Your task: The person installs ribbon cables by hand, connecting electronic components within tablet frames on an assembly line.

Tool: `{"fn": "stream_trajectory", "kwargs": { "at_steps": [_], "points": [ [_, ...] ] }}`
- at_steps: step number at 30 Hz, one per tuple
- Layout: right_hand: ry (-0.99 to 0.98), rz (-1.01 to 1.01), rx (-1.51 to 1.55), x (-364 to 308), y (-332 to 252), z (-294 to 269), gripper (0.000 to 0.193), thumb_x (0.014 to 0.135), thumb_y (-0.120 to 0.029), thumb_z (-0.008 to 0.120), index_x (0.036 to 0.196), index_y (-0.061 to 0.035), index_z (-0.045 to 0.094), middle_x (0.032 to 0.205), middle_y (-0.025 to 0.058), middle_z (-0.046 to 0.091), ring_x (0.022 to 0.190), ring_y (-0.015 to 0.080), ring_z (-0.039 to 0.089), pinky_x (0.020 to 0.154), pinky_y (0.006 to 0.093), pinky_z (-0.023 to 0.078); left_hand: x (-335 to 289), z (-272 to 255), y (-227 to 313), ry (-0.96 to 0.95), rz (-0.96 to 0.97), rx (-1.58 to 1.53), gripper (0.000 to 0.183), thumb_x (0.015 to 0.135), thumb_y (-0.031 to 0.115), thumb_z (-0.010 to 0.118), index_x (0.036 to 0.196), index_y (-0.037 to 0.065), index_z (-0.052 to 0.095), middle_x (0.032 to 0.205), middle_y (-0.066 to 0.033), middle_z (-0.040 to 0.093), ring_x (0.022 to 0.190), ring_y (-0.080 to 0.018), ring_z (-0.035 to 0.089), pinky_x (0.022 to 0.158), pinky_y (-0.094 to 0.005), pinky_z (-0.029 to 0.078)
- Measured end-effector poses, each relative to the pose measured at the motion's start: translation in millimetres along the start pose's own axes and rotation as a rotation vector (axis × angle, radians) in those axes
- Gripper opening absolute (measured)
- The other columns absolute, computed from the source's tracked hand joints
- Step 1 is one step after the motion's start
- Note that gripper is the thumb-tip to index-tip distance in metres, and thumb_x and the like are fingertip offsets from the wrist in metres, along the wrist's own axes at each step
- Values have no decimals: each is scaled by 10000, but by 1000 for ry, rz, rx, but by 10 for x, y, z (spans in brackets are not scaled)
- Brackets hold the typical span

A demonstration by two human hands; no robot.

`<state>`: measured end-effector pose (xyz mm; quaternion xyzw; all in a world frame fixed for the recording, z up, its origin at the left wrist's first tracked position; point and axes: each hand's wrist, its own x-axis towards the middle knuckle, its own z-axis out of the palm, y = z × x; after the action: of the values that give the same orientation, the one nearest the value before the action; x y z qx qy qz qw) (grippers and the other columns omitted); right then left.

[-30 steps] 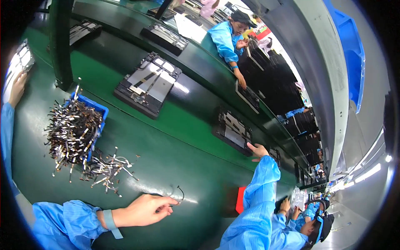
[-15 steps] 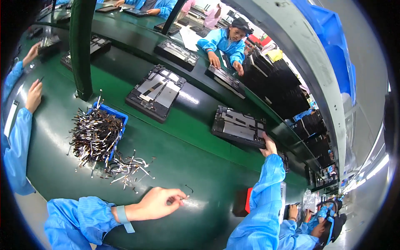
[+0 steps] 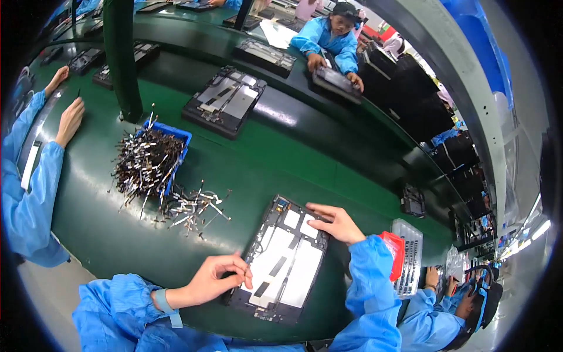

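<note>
An opened tablet, its pale battery cells and dark frame showing, lies on the green bench in front of me. My right hand grips its far right corner, thumb on top and fingers over the far edge. At the tablet's left edge is my left hand, thumb and forefinger pinched together. The small dark flex cable seen in that pinch a moment earlier is hidden by the fingers now. Left of the tablet lie loose flex cables, beside a blue bin heaped with more of them.
Another opened tablet lies farther back, near a green post. A red tray and a clear parts tray stand by my right sleeve. Co-workers' hands are at the left; another person handles a tablet across the bench.
My right hand has brought the tablet from the far right to the bench in front of me. My left hand, still pinched, has come against its left edge. The co-worker opposite has lifted a tablet.
</note>
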<state>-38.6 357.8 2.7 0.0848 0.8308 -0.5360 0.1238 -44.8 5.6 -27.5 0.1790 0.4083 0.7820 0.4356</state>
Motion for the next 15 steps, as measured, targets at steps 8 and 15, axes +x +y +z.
{"fn": "stream_trajectory", "kwargs": {
  "at_steps": [8, 15],
  "points": [
    [522, -142, 292, -1050, 24, 1235, 681, 918, -67, 490, 1503, 21, 153, 1576, 180, 153, 1461, 297, 146, 1174, 395, 116, -203, 203, -107, -66, 72, 356, 110, 871, 41, 571, 938, 90, 643, 861, 37, 708, 929, -109, 657, 1142, -527, -110],
    [671, -328, -436, -1102, -439, 1271, 575, 794, 28, 630, 1352, 5, 494, 1377, 245, 468, 1257, 380, 478, 1032, 423, 391, -299, 296, -60, -7, 152, 692, 158, 813, 53, 610, 958, 91, 661, 827, 65, 711, 898, -126, 649, 1156, -580, 25]
  ]
}}
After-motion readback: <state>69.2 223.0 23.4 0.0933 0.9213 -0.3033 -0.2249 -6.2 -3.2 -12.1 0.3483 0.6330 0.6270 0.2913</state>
